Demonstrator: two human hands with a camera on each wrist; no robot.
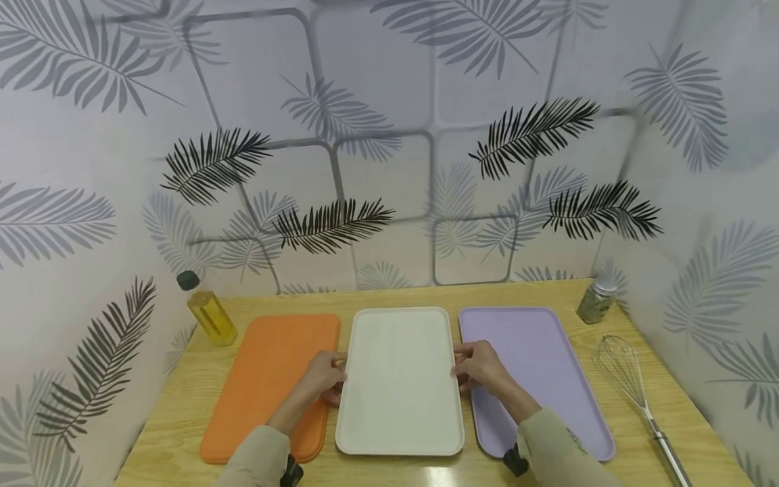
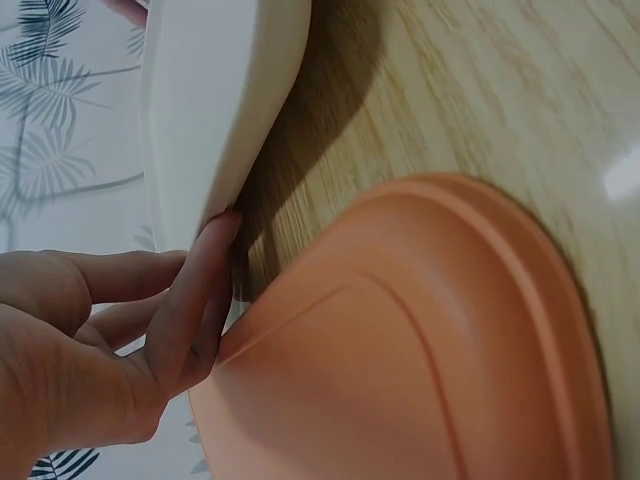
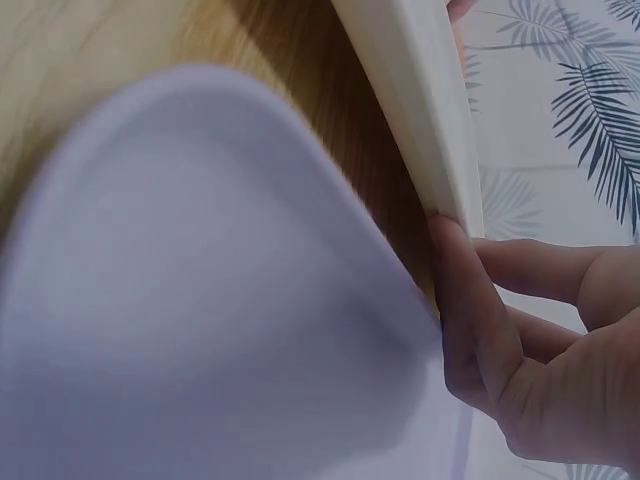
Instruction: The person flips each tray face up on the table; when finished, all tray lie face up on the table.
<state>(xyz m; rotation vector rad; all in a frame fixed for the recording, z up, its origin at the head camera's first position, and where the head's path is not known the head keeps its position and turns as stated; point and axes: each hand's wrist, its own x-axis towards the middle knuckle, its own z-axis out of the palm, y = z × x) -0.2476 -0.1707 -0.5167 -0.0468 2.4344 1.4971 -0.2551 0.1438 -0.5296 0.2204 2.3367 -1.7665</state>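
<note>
Held cream rectangular plastic-looking tray [image 1: 398,382] by opposite long edges in left grip [image 1: 326,376] and right grip [image 1: 479,364], risked tilting through uneven support.

The person wears beige long sleeves, the left sleeve [image 1: 258,454] plain where it shows, the right sleeve [image 1: 556,446] bearing a small dark greenish marking whose design is too blurred to read. Beside each cuff sits a small, blocky black wrist-worn device, left [image 1: 291,471] and right [image 1: 515,461], partly hidden by cloth. Left hand [image 1: 324,376] and right hand [image 1: 479,365] are bare.
</note>
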